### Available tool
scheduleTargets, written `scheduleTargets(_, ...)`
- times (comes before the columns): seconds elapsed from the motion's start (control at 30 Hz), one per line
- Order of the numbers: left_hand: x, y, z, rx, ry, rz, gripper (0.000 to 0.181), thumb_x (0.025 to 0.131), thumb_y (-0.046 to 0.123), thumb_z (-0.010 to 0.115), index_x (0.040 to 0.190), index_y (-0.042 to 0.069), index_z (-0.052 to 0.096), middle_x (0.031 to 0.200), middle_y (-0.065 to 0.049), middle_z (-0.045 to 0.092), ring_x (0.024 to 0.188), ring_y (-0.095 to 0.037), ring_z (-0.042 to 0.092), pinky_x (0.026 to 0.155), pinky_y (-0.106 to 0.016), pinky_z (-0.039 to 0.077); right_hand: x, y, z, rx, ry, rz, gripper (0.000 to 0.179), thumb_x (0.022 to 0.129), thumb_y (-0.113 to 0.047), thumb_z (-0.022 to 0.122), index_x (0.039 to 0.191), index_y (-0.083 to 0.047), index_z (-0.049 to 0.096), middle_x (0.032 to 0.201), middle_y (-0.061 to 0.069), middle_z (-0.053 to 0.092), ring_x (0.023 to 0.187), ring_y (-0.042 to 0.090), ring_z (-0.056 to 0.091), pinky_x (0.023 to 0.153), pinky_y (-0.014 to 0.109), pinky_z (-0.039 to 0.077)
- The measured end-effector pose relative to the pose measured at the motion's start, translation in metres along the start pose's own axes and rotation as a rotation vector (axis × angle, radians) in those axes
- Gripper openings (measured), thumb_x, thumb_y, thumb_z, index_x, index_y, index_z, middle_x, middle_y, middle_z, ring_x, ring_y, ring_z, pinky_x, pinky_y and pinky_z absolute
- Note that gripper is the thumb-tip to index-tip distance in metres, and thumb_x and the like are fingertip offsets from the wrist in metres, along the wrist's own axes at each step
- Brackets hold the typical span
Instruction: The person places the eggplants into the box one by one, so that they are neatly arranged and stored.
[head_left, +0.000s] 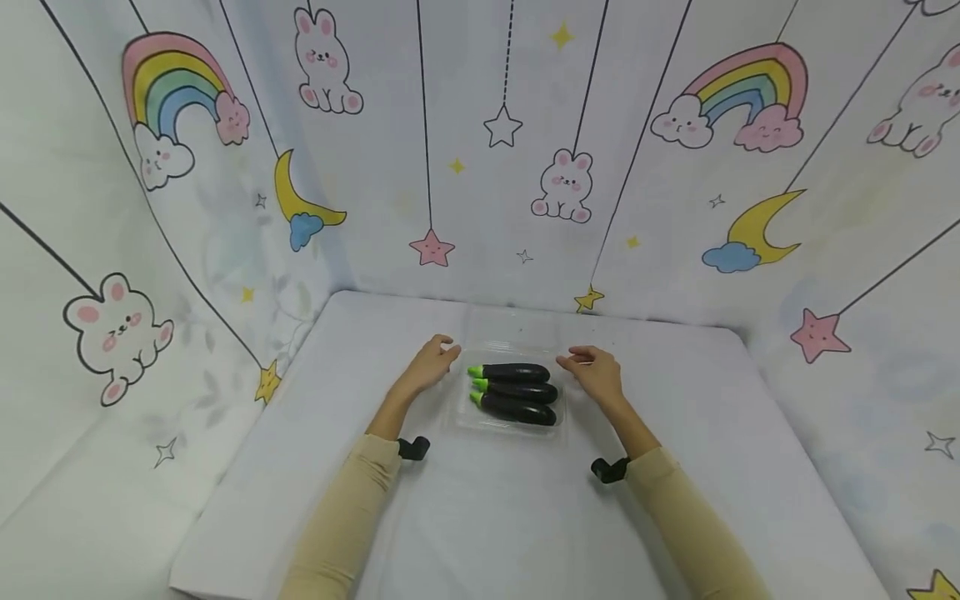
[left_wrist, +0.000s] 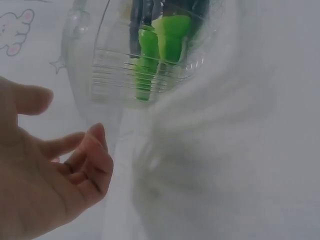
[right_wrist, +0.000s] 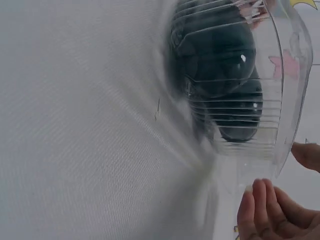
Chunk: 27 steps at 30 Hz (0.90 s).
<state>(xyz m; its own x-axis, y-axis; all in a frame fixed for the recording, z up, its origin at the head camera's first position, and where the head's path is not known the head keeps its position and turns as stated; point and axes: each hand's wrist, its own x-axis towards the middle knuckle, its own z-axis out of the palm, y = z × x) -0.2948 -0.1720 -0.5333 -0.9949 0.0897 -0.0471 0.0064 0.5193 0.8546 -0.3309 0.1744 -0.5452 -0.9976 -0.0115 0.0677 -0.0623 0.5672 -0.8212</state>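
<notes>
Three dark eggplants (head_left: 514,392) with bright green stems lie side by side in a clear plastic clamshell box (head_left: 502,428), stems to the left. Its transparent lid (head_left: 513,327) is folded back behind it. My left hand (head_left: 432,364) hovers by the box's left rear corner, fingers loosely bent and apart from the plastic in the left wrist view. At the right rear corner is my right hand (head_left: 597,375), fingers extended and holding nothing. In the right wrist view its thumb (right_wrist: 306,155) is close to the clear rim; whether it touches cannot be told.
A white cloth-covered table (head_left: 487,517) carries the box near its far side. Behind and at both sides hang white curtains (head_left: 495,192) printed with rabbits, stars and rainbows. Each wrist wears a black camera mount (head_left: 414,449).
</notes>
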Motion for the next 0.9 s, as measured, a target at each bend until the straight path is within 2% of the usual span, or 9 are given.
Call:
scheduleTargets(0.13, 0.021, 0.001, 0.007, -0.071, 0.013, -0.048, 0.05, 0.111, 0.028, 0.042, 0.149, -0.005, 0.044, 0.124, -0.027, 0.063, 0.097, -0.035, 0.064, 0.073, -0.032, 0.05, 0.012, 0.005, 0.0, 0.156, -0.09, 0.079, 0.063, 0.095, -0.045, 0.076, 0.138, 0.0, 0.063, 0.124, 0.019, 0.07, 0.105, 0.028, 0.073, 0.083, 0.029, 0.06)
scheduleTargets(0.3, 0.033, -0.001, 0.013, -0.19, 0.029, -0.106, 0.045, 0.109, 0.017, 0.043, 0.15, -0.003, 0.045, 0.124, -0.028, 0.063, 0.097, -0.032, 0.062, 0.07, -0.028, 0.046, 0.018, 0.005, 0.003, 0.333, -0.161, 0.17, 0.061, 0.099, -0.036, 0.074, 0.143, 0.004, 0.058, 0.129, 0.021, 0.069, 0.11, 0.028, 0.071, 0.089, 0.03, 0.059)
scheduleTargets(0.47, 0.038, -0.006, 0.017, -0.297, 0.006, -0.118, 0.049, 0.105, 0.009, 0.047, 0.152, -0.002, 0.043, 0.12, -0.028, 0.06, 0.083, -0.023, 0.056, 0.072, -0.033, 0.046, 0.02, 0.008, 0.004, 0.374, -0.175, 0.185, 0.058, 0.098, -0.025, 0.076, 0.143, 0.005, 0.057, 0.119, 0.013, 0.073, 0.102, 0.019, 0.072, 0.089, 0.03, 0.059)
scheduleTargets(0.63, 0.041, -0.011, 0.015, -0.378, -0.016, -0.118, 0.05, 0.103, 0.007, 0.049, 0.152, -0.003, 0.042, 0.113, -0.024, 0.06, 0.08, -0.021, 0.054, 0.067, -0.029, 0.045, 0.023, 0.014, 0.005, 0.409, -0.189, 0.163, 0.057, 0.095, -0.021, 0.079, 0.143, 0.003, 0.059, 0.11, 0.006, 0.075, 0.096, 0.01, 0.071, 0.084, 0.026, 0.059)
scheduleTargets(0.9, 0.043, -0.014, 0.012, -0.477, -0.047, -0.123, 0.046, 0.105, 0.005, 0.049, 0.15, -0.001, 0.04, 0.115, -0.021, 0.055, 0.085, -0.025, 0.054, 0.069, -0.032, 0.045, 0.025, 0.015, 0.004, 0.429, -0.201, 0.18, 0.06, 0.095, -0.022, 0.08, 0.146, 0.001, 0.056, 0.124, 0.01, 0.072, 0.099, 0.008, 0.07, 0.087, 0.026, 0.058)
